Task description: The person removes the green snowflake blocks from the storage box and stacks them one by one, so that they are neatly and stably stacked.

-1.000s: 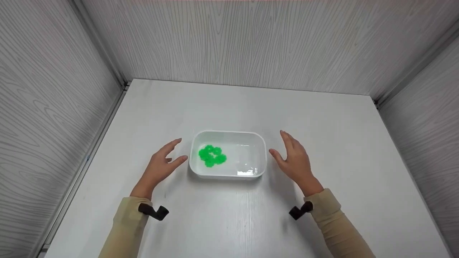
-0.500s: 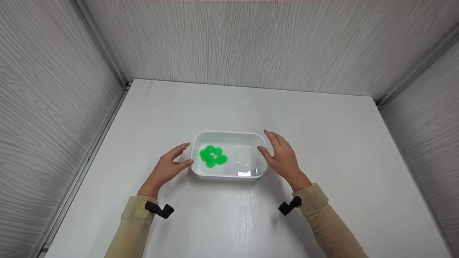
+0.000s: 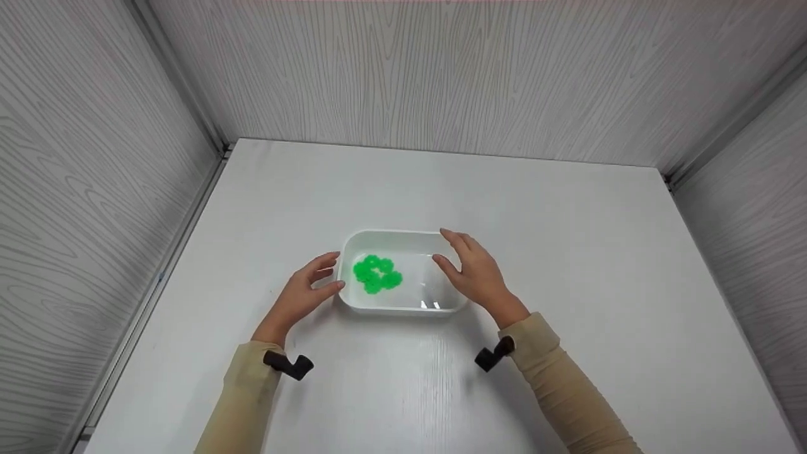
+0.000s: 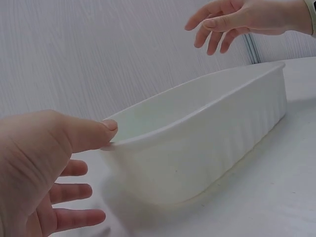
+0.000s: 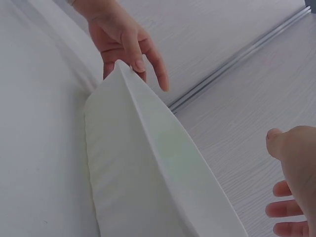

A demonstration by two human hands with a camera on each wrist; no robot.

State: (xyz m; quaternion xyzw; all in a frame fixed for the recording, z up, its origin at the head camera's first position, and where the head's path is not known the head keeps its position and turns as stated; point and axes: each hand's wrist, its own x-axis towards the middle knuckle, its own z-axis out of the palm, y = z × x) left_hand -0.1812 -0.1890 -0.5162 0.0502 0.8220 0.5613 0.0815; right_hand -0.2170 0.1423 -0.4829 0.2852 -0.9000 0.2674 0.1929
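Note:
A white rectangular tub (image 3: 397, 309) with rounded corners stands on the table. Several bright green, scalloped pieces (image 3: 373, 282) lie bunched in its left half. My left hand (image 3: 301, 295) is at the tub's left end; in the left wrist view its thumb (image 4: 94, 134) is right at the rim, the other fingers spread below outside the wall. Over the tub's right end hovers my right hand (image 3: 477, 272), fingers apart and holding nothing. The left wrist view shows that right hand (image 4: 242, 19) above the rim. The tub's sides hide the green pieces in both wrist views.
The white table (image 3: 403, 384) extends around the tub on all sides. Wood-grain panels (image 3: 403, 75) enclose it at the back, left and right. Black camera mounts (image 3: 290, 366) sit on both wrists, over beige sleeves.
My left hand has moved right, up to the tub's left end. The right hand has moved left from beside the tub to over its right end. The tub has barely shifted.

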